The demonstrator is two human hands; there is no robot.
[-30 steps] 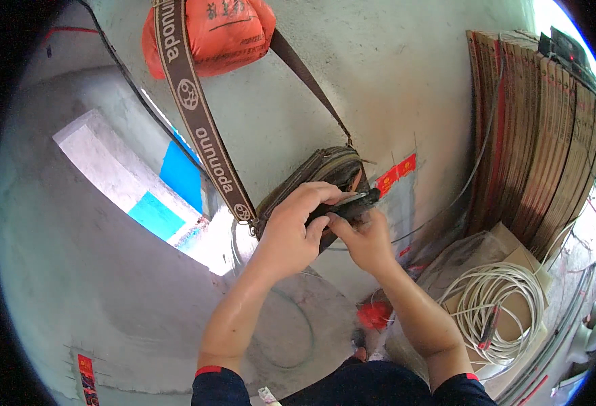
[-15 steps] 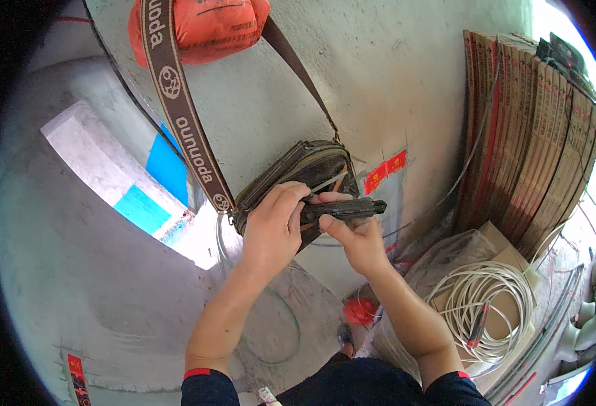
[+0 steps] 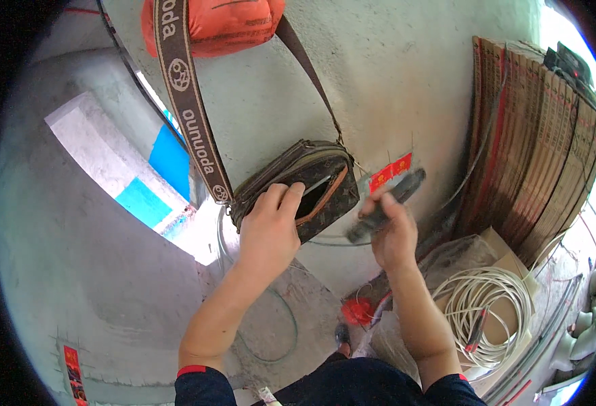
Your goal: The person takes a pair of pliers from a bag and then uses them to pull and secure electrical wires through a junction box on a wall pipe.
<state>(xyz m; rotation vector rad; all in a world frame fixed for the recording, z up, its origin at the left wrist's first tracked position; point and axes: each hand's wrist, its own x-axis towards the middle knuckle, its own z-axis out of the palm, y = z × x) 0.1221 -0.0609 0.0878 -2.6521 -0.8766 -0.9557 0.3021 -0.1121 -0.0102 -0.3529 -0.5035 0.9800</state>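
Observation:
A dark brown patterned shoulder bag (image 3: 340, 204) hangs against the wall by its wide brown strap (image 3: 191, 108). Its front pocket gapes, showing an orange-brown edge and a dark inside. My left hand (image 3: 269, 227) grips the pocket's left side with curled fingers, partly hiding the opening. To the right of the bag, apart from it, my right hand (image 3: 394, 238) is closed round a long black object (image 3: 404, 192). That object is smeared by motion, so its exact kind does not show.
An orange-red bundle (image 3: 220, 27) sits between the strap's sides. Tall brown cardboard packs (image 3: 535, 149) lean at the right. Below them lies a coil of white cable (image 3: 477, 298) on cardboard, with a red-and-black tool (image 3: 476, 330) on it. Clear plastic sheeting (image 3: 447, 267) spreads beside it.
My right hand has moved right, carrying the black object away from the bag. The pocket opening now shows more. My left hand stays at the bag.

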